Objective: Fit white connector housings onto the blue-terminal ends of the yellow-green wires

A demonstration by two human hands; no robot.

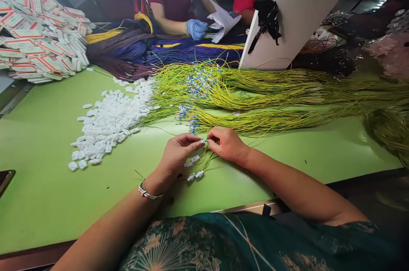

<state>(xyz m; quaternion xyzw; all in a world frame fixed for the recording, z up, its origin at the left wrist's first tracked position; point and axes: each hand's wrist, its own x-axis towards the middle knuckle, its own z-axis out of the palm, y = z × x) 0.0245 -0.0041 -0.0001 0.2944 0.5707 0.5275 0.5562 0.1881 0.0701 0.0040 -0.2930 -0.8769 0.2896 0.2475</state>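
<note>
My left hand (pixel 174 154) is closed in a pinch, with a small white plastic connector (pixel 202 141) at its fingertips, mostly hidden. Facing it, my right hand (pixel 228 144) pinches a yellow-green wire whose blue-sleeved end (pixel 205 140) meets the connector. I cannot tell how far the wire end sits inside. Below my fingers, several wires with white connectors (pixel 195 175) on their ends hang or lie over the green table (pixel 128 203). Just beyond my hands, bundles of yellow-green wires (pixel 255 119) lie with blue-sleeved ends toward the left.
A heap of loose white connectors (pixel 111 119) lies left of the wires. Red-and-white printed pieces (pixel 41 41) are piled at far left. Across the table, a person's blue-gloved hand (pixel 197 29) is near white paper (pixel 223 21) behind purple wires (pixel 198 54). A white panel (pixel 294 11) stands upright.
</note>
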